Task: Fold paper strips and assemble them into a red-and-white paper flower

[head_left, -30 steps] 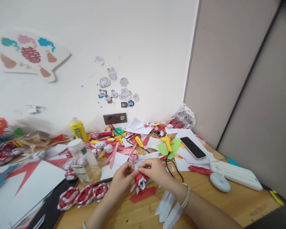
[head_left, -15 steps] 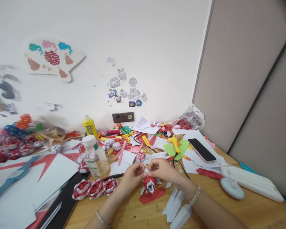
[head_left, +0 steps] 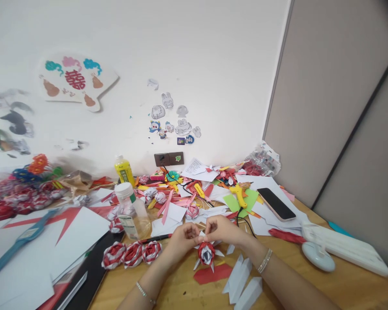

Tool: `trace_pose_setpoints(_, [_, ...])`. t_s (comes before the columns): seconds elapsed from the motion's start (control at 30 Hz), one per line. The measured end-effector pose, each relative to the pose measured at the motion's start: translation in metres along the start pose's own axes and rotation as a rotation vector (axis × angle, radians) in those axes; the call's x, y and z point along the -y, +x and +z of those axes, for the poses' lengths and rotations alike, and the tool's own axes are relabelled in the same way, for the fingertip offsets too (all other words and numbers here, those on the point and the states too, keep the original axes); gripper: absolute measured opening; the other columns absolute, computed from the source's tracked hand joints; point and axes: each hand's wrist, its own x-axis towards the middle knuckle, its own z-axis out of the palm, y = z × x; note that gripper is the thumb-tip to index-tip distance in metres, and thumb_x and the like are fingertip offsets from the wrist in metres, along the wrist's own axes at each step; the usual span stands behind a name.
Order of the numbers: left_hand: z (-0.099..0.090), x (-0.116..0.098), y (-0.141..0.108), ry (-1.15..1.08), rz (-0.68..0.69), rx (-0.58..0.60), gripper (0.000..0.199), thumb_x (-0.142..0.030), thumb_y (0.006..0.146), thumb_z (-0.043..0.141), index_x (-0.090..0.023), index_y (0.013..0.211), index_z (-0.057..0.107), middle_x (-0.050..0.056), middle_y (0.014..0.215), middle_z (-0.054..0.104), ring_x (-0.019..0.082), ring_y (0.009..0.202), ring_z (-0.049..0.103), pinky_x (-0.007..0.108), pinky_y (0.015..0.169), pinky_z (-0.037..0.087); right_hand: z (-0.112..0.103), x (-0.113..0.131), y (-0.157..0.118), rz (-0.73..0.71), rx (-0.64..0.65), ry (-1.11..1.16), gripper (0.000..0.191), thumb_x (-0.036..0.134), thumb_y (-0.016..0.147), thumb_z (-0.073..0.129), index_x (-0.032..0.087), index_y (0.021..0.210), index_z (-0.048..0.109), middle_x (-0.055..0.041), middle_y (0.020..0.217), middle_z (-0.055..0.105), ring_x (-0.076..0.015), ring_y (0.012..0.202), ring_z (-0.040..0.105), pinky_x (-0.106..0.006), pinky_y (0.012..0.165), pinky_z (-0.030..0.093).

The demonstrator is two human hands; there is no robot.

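Observation:
Both hands meet at a red and white folded paper flower [head_left: 206,254] with white pointed pieces around it. My left hand [head_left: 188,239] pinches the flower's far edge from the left. Fingertips of my right hand [head_left: 220,231] press on the same edge, at a white paper tip. Below the flower a red paper piece [head_left: 212,274] lies on the wooden table [head_left: 168,288]. Folded white paper strips [head_left: 241,280] lie to its right. Three red and white paper roses [head_left: 133,254] sit in a row left of my left hand.
A clear jar [head_left: 132,213] and a yellow bottle [head_left: 123,170] stand at the left back. Paper scraps cover the back, with a yellow glue gun [head_left: 238,196] and its cord. A phone [head_left: 276,204] and a white mouse [head_left: 318,256] lie right.
The view has shifted slightly, moving the scene a little to the right. The flower now shows more of its white points, and both hands still pinch its far edge.

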Motion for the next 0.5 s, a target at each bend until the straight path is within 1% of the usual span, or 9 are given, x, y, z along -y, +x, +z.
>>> trace_pose_setpoints(0.17, [0.0017, 0.0017, 0.0005, 0.014, 0.005, -0.032, 0.030, -0.038, 0.056, 0.073, -0.015, 0.061, 0.055, -0.003, 0.057, 0.053, 0.010, 0.054, 0.047, 0.021, 0.050, 0.036, 0.0008, -0.0067, 0.0019, -0.011, -0.018, -0.019, 0.016, 0.023, 0.058, 0.070, 0.015, 0.058, 0.056, 0.0035, 0.057, 0.055, -0.0091, 0.054, 0.049, -0.018, 0.048, 0.036])
trace_pose_setpoints(0.37, [0.0001, 0.0014, 0.0015, 0.027, 0.028, -0.038, 0.026, -0.037, 0.060, 0.069, -0.016, 0.063, 0.054, -0.004, 0.057, 0.051, 0.011, 0.056, 0.047, 0.021, 0.051, 0.037, 0.0048, -0.0102, 0.0035, -0.067, -0.070, -0.092, 0.014, 0.017, 0.062, 0.066, 0.015, 0.057, 0.053, 0.0040, 0.057, 0.054, -0.0091, 0.055, 0.049, -0.017, 0.048, 0.035])
trace_pose_setpoints(0.5, [-0.0017, 0.0011, 0.0026, 0.040, 0.039, -0.037, 0.024, -0.034, 0.063, 0.068, -0.016, 0.062, 0.053, -0.005, 0.057, 0.050, 0.011, 0.056, 0.045, 0.021, 0.052, 0.036, 0.0033, -0.0051, 0.0014, -0.095, -0.032, -0.104, 0.012, 0.018, 0.067, 0.063, 0.016, 0.063, 0.052, 0.0053, 0.058, 0.052, -0.0079, 0.053, 0.047, -0.016, 0.047, 0.034])
